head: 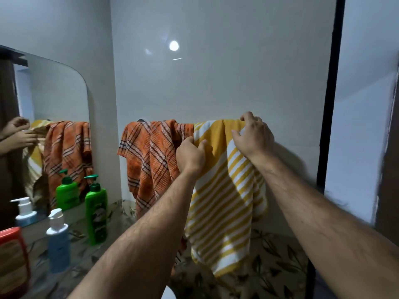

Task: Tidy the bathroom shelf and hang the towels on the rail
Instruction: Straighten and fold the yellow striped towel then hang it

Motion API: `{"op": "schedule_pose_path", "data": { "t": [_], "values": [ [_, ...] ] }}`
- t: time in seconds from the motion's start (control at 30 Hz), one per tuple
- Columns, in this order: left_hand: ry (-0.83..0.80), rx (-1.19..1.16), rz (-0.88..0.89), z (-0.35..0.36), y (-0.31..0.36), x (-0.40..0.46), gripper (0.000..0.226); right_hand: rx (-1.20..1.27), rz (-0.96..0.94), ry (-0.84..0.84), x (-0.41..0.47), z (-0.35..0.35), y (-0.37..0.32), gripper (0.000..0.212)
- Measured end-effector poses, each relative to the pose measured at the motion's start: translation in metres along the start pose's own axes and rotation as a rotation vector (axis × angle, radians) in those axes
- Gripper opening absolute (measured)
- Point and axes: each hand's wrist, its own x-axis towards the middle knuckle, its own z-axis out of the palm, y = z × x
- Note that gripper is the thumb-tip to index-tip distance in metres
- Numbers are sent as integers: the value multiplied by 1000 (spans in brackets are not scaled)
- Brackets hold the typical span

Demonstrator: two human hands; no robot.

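A yellow and white striped towel (224,190) hangs over the wall rail, which the cloth hides except for its left end mount (141,120). My left hand (191,155) pinches the towel's upper left edge. My right hand (253,134) grips its top right part at the rail. An orange plaid towel (151,160) hangs bunched on the rail just to the left, touching the striped one. On the glass shelf (82,251) at lower left stand a green pump bottle (96,212), a blue bottle (58,242) with a white cap, and a red-lidded container (13,262).
A mirror (54,100) on the left wall reflects the towels, bottles and hands. A dark vertical frame (330,93) borders the white wall on the right. Leaf-patterned tiles (269,266) cover the wall below the towels.
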Motion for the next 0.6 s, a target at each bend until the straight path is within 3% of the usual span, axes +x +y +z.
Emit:
{"op": "schedule_pose_path", "data": {
  "t": [0.13, 0.23, 0.33, 0.43, 0.47, 0.6],
  "values": [
    [-37, -8, 92, -9, 6, -21, 27, 43, -22, -21, -4, 4, -14, 36],
    [-143, -52, 157, -13, 5, -33, 32, 191, 93, -142, -7, 3, -25, 43],
    [-241, -108, 209, -15, -1, -44, 33, 350, 206, -314, -7, 1, -32, 63],
    [-315, -152, 246, -19, -5, -61, 16, 355, 236, -460, -13, 0, -34, 84],
    [-358, -161, 255, -22, -4, -68, 9, 321, 219, -488, -17, 3, -32, 79],
    [-545, -323, 216, -30, -11, -92, 15, 298, 142, -544, -36, 5, -24, 14]
  ]
}}
